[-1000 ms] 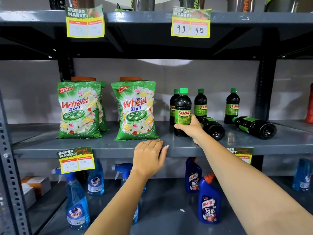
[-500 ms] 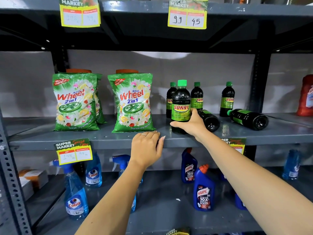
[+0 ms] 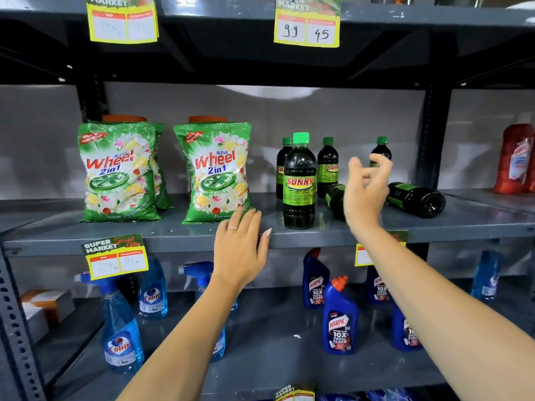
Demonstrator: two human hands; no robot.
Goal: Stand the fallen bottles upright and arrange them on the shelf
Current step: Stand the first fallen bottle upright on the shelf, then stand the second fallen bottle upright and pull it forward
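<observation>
A dark Sunny bottle with a green cap (image 3: pixel 299 183) stands upright near the front of the middle shelf (image 3: pixel 173 235). Three more Sunny bottles stand behind it, one at the left (image 3: pixel 281 166), one in the middle (image 3: pixel 327 166) and one at the right (image 3: pixel 381 149). Two bottles lie on their sides: one (image 3: pixel 334 199) partly hidden behind my right hand, another (image 3: pixel 417 199) further right. My right hand (image 3: pixel 366 189) hovers open above the nearer fallen bottle, holding nothing. My left hand (image 3: pixel 241 247) rests flat on the shelf's front edge.
Two green Wheel detergent bags (image 3: pixel 118 172) (image 3: pixel 215 172) stand left of the bottles. A red bottle (image 3: pixel 515 160) sits at the far right. Blue Colin sprays (image 3: pixel 121 328) and Harpic bottles (image 3: pixel 340 319) fill the lower shelf. Price tags (image 3: pixel 115 256) hang from shelf edges.
My right hand has let go of the front upright bottle and moved right and up, fingers spread. The left hand stays on the shelf edge. The view has come closer.
</observation>
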